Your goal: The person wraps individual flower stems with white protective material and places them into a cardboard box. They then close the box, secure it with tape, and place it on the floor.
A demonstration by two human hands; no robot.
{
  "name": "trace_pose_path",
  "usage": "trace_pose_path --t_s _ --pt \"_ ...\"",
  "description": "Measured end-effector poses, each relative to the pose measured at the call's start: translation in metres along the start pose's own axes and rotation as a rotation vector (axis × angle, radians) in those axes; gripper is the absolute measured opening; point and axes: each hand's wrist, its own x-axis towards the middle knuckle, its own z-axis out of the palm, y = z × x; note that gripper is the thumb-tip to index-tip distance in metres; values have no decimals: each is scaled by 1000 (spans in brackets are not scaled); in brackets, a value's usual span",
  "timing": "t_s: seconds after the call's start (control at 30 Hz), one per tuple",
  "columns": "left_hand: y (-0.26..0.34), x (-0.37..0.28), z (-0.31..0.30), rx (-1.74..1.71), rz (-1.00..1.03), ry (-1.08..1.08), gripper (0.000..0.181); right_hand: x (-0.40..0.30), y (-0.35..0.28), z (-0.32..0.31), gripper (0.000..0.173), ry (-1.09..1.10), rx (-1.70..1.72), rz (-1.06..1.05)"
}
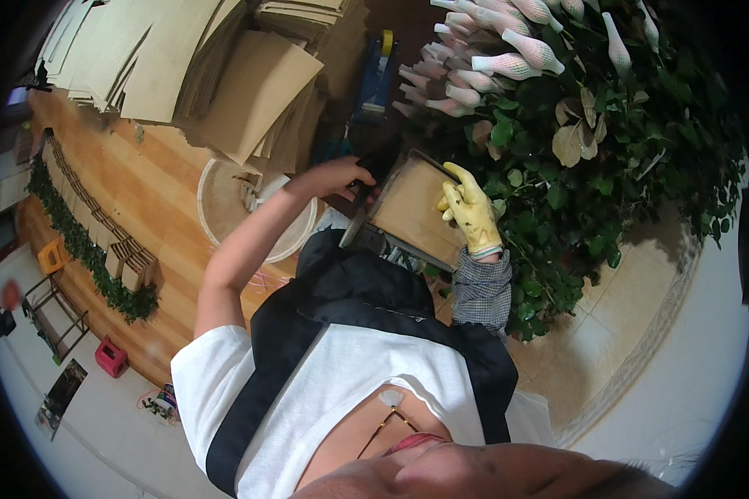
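Observation:
My left hand (343, 179) is bare, with its fingers bent around or against a dark edge left of a metal-rimmed tray. Shadow there hides whether the fingers grip anything. The tray (412, 206) has a flat brown cardboard-like surface and sits tilted before my apron. My right hand (471, 209) wears a stained yellow glove. It hovers over or rests on the tray's right side, its index finger stretched towards the far metal rim and other fingers bent. Leafy stems of roses (555, 193) lie close to the right of this glove, their heads in white-pink foam net sleeves (530, 53).
Stacked cardboard sheets (256, 93) stand at the far left. A blue tape dispenser (374, 81) with yellow tape lies beyond my hands. A round white tub (215, 203) stands under my left forearm. Wrapped bundles with leaves (87, 218), an orange stool (51, 256) and a red stool (111, 357) are on the floor.

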Motion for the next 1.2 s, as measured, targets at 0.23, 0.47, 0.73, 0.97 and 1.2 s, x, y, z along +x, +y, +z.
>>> trace_pose_path --t_s 0.23,0.47,0.73,0.97,1.2 --pt "-12 -22 -14 -39 -113 -12 37 -30 4 16 44 -56 -44 74" --pt "-43 7 -33 -184 -65 -271 34 -43 3 25 43 -6 -32 60" --pt "-59 10 -12 116 -12 -110 32 -43 13 28 46 8 76 75" --pt "-61 -59 37 707 366 485 62 -94 8 33 44 120 285 -15" --pt "-50 -74 139 1046 1105 222 124 -123 -4 58 39 -88 758 93"
